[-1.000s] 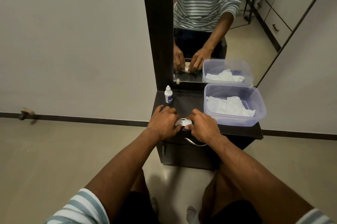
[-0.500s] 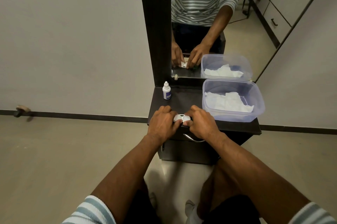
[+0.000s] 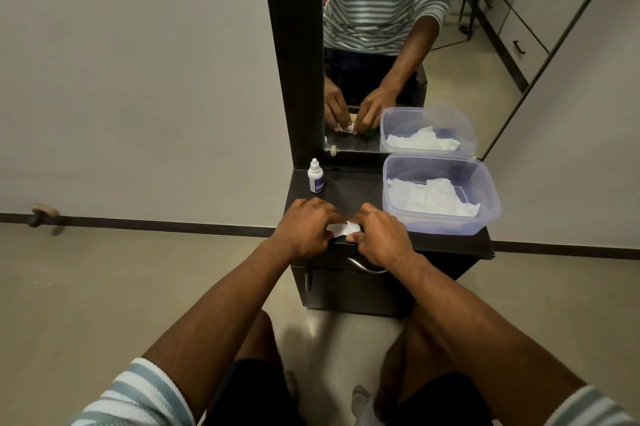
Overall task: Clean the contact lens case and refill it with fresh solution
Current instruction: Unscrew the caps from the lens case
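Observation:
A small white contact lens case [image 3: 343, 229] lies near the front edge of the dark cabinet top [image 3: 360, 190]. My left hand [image 3: 306, 230] grips its left end and my right hand [image 3: 379, 235] grips its right end; fingers cover most of it. A small white solution bottle [image 3: 315, 177] with a blue label stands upright at the back left of the top, apart from both hands.
A clear plastic tub [image 3: 485, 193] holding crumpled white tissue [image 3: 431, 198] fills the right side of the top. A tall mirror [image 3: 398, 44] in a dark frame rises behind. A metal drawer handle [image 3: 367, 268] sits just below my right hand.
Both hands have stayed on the lens case at the front edge, fingers shifting slightly over it. The camera view has drifted a little.

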